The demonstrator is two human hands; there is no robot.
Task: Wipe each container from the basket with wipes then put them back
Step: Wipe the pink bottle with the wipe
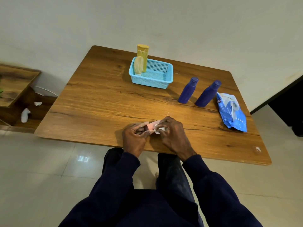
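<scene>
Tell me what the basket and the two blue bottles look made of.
The basket: light blue moulded plastic, going by its fine perforated mesh walls and solid rim. The two blue bottles: opaque, smooth and fairly matte, probably plastic, though coated metal can't be ruled out.

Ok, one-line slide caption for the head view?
Both hands, left and right, rub a wipe over a small pinkish container; two blue bottles wait beside the basket.
</scene>
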